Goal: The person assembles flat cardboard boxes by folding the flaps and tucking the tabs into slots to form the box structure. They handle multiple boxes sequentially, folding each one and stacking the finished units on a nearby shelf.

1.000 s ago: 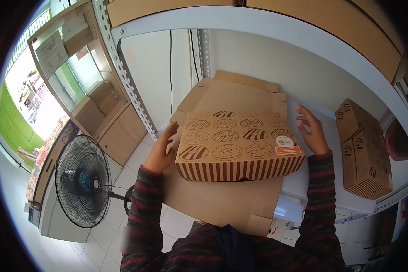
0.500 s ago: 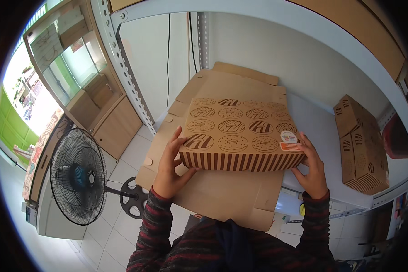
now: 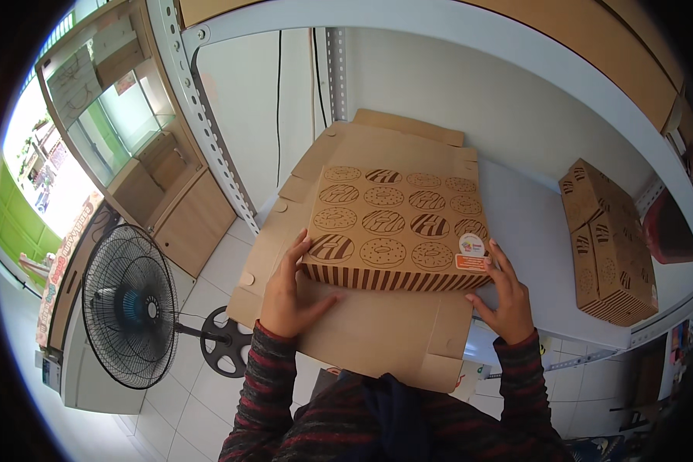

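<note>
I count one left hand (image 3: 287,296), one right hand (image 3: 508,300) and one striped doughnut box (image 3: 404,281) between them, its lid bearing fifteen doughnut drawings (image 3: 383,222) in plain view. Around these stand one pedestal fan (image 3: 152,309) and one glass-and-wood cabinet (image 3: 189,227), with two dark cables (image 3: 279,108) hanging by the wall. The patterned boxes (image 3: 624,246) at the right exceed one; their exact number is unclear from here.

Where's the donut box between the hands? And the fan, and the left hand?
Donut box (image 3: 396,223): head view, on its printed top.
Fan (image 3: 131,306): head view, on its round wire guard.
Left hand (image 3: 285,302): head view, middle of it.
</note>
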`<state>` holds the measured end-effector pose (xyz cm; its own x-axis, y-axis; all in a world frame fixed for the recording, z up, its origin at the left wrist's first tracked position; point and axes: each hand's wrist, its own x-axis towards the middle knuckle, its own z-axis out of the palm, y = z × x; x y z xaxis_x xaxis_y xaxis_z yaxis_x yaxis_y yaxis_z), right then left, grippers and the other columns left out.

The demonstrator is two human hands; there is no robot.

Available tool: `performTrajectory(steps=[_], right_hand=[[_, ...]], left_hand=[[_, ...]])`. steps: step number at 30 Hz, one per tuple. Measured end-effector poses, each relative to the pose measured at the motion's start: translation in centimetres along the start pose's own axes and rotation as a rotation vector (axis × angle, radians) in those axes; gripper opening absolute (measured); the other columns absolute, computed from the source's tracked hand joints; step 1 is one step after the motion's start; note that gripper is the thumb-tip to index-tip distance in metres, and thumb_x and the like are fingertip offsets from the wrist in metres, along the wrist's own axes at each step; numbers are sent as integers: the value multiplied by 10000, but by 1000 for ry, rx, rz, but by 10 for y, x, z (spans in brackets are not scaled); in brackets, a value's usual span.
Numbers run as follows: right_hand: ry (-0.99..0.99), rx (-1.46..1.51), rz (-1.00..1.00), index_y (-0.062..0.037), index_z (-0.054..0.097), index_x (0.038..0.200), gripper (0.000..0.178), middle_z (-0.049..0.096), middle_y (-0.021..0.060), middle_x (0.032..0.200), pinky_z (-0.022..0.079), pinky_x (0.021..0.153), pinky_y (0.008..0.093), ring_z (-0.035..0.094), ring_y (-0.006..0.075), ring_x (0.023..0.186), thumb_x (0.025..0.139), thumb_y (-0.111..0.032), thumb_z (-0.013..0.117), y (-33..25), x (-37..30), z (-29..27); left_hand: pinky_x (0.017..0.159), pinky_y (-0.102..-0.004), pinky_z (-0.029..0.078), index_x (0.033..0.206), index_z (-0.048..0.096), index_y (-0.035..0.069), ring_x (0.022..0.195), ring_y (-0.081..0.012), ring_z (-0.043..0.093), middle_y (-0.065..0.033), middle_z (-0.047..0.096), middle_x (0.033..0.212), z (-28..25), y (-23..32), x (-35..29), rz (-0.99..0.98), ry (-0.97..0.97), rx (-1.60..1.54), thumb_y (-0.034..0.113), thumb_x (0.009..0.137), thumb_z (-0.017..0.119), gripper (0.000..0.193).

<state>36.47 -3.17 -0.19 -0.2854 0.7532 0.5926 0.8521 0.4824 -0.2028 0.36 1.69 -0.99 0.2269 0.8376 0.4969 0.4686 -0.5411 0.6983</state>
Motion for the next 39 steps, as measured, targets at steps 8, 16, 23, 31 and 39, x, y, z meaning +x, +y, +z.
performTrajectory(steps=[8, 16, 23, 31, 39], right_hand=[[47, 115, 169, -3, 394, 1363, 662, 380, 258, 1450, 532, 902, 417, 581, 377, 1164, 846, -257, 719, -14, 7, -9], [154, 562, 647, 22, 444, 1377, 632, 597, 189, 1205, 421, 972, 381, 571, 230, 1107, 980, -467, 498, 0, 9, 13], [284, 823, 735, 54, 489, 1325, 533, 582, 120, 1218, 424, 968, 319, 529, 163, 1149, 953, -328, 513, 1, 20, 10], [461, 1077, 638, 31, 349, 1412, 668, 512, 116, 1313, 410, 1013, 350, 514, 211, 1208, 844, -255, 554, -4, 9, 15], [341, 1223, 619, 0, 321, 1427, 667, 468, 112, 1364, 385, 1065, 354, 475, 205, 1260, 860, -203, 605, -11, 3, 13]], left_hand=[[939, -399, 524, 1384, 371, 30, 1244, -269, 520, -145, 494, 1357, 7, -12, -7, -184, 182, -463, -48, 761, 732, 724], [869, -313, 493, 1219, 539, -28, 1017, -163, 589, -96, 601, 1085, -7, -13, -14, -398, -35, -443, 188, 967, 552, 332], [978, -338, 439, 1377, 359, -16, 1140, -205, 532, -129, 505, 1245, 20, -7, -16, -396, 96, -905, 224, 960, 571, 526], [1026, -356, 417, 1394, 304, -66, 1237, -252, 497, -172, 469, 1331, 19, -6, -13, -368, -9, -1059, 110, 854, 667, 675], [1002, -341, 433, 1346, 388, -86, 1157, -230, 555, -161, 550, 1243, 7, -5, -13, -388, 83, -1056, 38, 796, 632, 615]])
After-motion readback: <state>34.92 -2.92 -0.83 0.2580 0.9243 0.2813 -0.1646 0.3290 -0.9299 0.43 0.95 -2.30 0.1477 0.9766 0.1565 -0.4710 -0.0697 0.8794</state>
